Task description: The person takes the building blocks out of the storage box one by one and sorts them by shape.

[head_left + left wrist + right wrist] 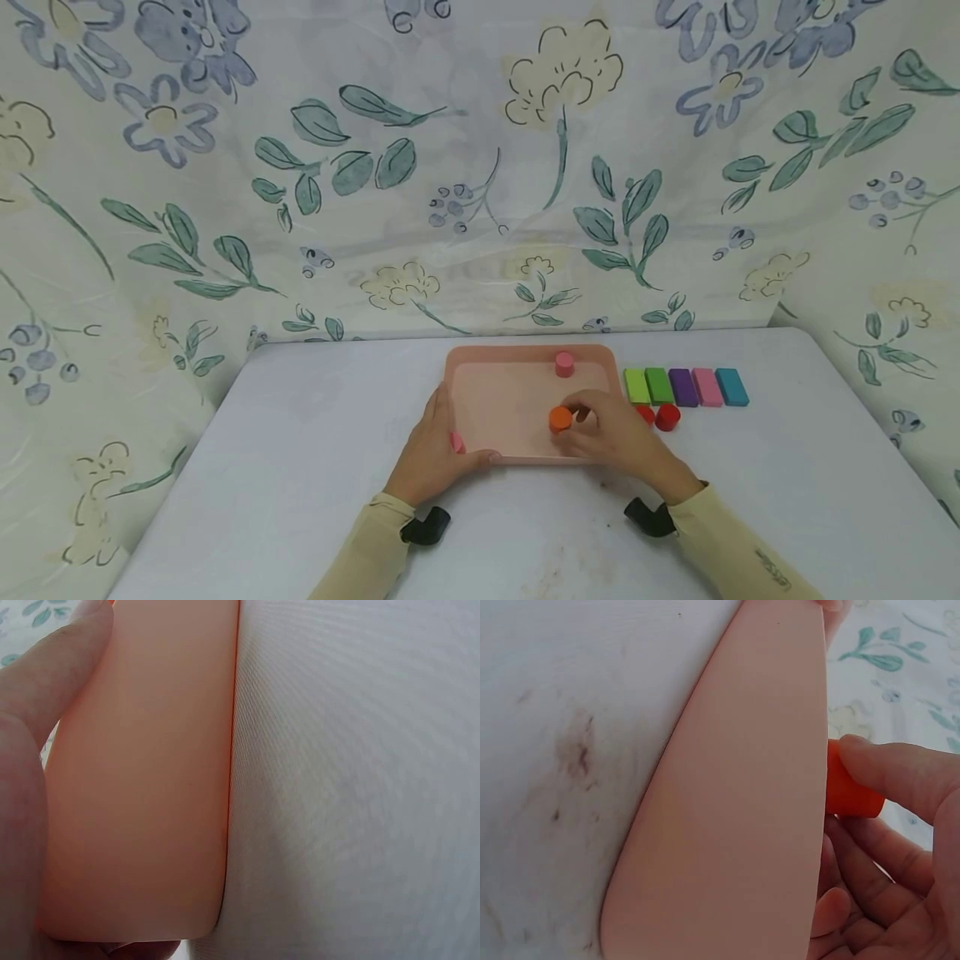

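My right hand [611, 429] pinches an orange cylinder [560, 419] between thumb and fingers, over the right part of a peach-coloured tray [510, 353]. In the right wrist view the orange cylinder [851, 791] shows behind the tray wall [727, 772], with the other fingers curled beneath it. My left hand [435, 450] grips the tray's near left corner, its thumb along the front rim and its fingers on the left side. A pink cylinder [564, 364] stands inside at the far right. Beside my left hand a pink piece [457, 442] is partly hidden.
Right of the tray is a row of flat blocks: yellow-green [637, 387], green [659, 386], purple [683, 387], pink [707, 387] and blue [732, 387]. Before them sit two red cylinders [667, 417], one partly behind my right hand. A floral cloth [480, 250] hangs behind the white table [322, 442].
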The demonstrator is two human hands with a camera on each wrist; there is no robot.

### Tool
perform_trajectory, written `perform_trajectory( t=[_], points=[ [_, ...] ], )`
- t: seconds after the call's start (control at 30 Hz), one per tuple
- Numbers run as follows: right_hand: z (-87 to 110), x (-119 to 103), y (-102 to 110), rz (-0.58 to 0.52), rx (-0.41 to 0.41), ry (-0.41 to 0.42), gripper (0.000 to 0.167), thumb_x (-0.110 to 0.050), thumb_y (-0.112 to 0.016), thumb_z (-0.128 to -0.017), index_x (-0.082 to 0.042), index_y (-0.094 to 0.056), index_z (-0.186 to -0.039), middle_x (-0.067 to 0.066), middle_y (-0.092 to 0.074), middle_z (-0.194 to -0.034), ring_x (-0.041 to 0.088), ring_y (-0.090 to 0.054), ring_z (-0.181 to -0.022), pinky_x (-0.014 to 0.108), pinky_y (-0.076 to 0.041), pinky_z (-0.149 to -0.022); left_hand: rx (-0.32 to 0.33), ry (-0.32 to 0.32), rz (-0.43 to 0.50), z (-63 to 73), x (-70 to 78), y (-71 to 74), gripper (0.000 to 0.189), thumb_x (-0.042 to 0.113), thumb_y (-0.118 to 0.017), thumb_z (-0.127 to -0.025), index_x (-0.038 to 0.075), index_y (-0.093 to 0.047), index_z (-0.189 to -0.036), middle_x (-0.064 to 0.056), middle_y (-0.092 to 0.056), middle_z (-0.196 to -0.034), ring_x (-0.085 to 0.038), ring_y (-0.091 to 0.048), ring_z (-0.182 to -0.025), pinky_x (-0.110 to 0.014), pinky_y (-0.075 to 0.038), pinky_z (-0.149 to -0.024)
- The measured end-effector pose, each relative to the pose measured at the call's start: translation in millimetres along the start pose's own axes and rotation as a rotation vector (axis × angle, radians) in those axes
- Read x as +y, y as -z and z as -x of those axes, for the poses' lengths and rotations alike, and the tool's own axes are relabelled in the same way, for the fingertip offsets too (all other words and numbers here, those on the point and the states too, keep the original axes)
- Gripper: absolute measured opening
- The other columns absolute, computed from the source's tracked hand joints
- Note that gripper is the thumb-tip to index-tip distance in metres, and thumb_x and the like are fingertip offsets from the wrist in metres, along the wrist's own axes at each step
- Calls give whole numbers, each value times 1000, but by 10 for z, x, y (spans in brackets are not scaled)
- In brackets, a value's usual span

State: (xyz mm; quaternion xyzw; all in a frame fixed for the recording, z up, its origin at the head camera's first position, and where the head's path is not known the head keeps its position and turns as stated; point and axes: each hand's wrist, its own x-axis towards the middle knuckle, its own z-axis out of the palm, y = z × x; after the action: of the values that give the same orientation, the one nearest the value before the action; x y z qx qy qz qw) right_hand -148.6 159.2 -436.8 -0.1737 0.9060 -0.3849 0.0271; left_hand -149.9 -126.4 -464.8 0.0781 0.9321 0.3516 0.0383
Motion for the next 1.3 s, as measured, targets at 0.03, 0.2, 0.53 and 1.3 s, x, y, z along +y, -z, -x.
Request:
perform_trajectory(
  t=[0.03, 0.2, 0.53, 1.3],
  points=[
    [10, 5, 9, 0, 3, -7, 32, -20, -82, -85, -15, -71, -115, -8, -65, -104, 15, -57, -97, 31, -54, -82, -1, 0, 0, 0, -1, -1, 134, 64, -84, -69, 4, -7, -161, -14, -18, -165, -35, -38, -142, -52, -36, -114],
    [70, 55, 59, 8, 20, -37, 34, -22, -82, -85, -15, -70, -116, -7, -66, -104, 16, -57, -97, 32, -53, -80, 0, -6, 0, -2, -11, -8, 135, 65, -83, -69, 4, -7, -161, -15, -17, -165, -35, -38, -142, -52, -36, -114],
    [190, 106, 199, 1, 40, -70, 36, -24, -80, -87, -11, -69, -118, -3, -65, -98, 17, -56, -89, 28, -53, -72, 8, -22, 7, -2, -30, -10, 134, 63, -84, -69, 3, -7, -161, -15, -18, -165, -35, -39, -142, -51, -35, -114],
    [454, 324, 505, 103, 142, -128, 39, -20, -81, -86, -8, -69, -121, 1, -66, -98, 21, -55, -88, 30, -50, -70, 3, -26, -8, -8, -17, -5, 135, 65, -83, -69, 2, -6, -161, -16, -17, -165, -35, -37, -143, -51, -35, -114]
  ],
)
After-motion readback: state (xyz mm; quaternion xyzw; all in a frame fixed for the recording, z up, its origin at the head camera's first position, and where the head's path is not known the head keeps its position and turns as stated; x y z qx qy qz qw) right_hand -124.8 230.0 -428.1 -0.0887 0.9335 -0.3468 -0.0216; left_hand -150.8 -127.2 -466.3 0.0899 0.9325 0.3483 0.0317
